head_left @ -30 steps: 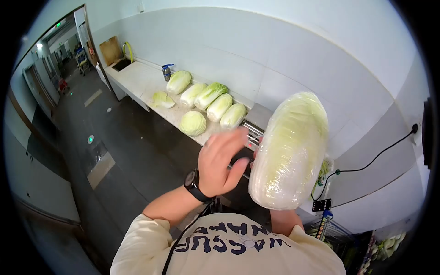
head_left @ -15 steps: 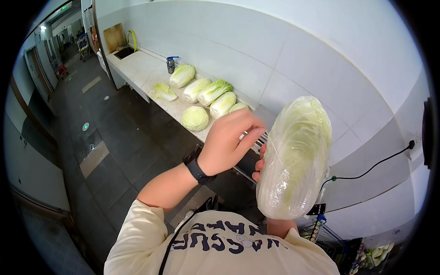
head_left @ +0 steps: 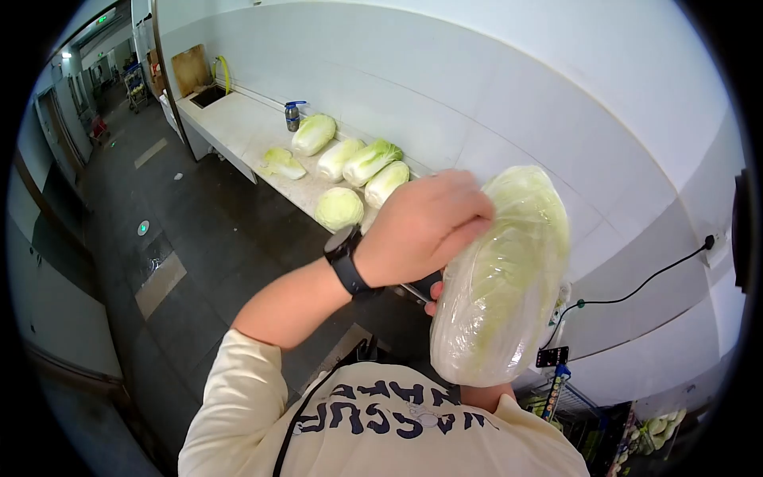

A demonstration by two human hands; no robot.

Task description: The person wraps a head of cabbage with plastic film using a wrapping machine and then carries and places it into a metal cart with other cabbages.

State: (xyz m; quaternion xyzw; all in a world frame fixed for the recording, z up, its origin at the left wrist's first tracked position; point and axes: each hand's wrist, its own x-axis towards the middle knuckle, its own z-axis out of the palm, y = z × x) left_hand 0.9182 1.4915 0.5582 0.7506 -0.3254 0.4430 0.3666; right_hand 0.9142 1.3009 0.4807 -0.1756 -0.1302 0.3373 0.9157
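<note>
A large napa cabbage (head_left: 505,278) in shiny clear film is held upright, slightly tilted, at the right. My right hand (head_left: 435,297) grips it from behind and below; only some fingertips at its left edge and the wrist under it show. My left hand (head_left: 433,226), with a black watch on the wrist, is at the cabbage's upper left edge. Its fingers are bent together and a little blurred, and whatever they pinch is hidden. Behind it on the counter (head_left: 246,135) lie several napa cabbages (head_left: 342,159), a round pale cabbage (head_left: 339,208) and a loose leaf piece (head_left: 282,163).
A jar with a blue top (head_left: 292,116) stands near the wall. The sink (head_left: 209,97) has a yellow hose (head_left: 226,73) and a board (head_left: 191,70) beside it. A black cable (head_left: 636,282) hangs at right, above a cart (head_left: 576,401). A corridor runs off at left.
My left hand has moved right and up to the wrapped cabbage's upper edge, its fingers drawing together. The cabbage has turned a little in my right hand, which still holds it.
</note>
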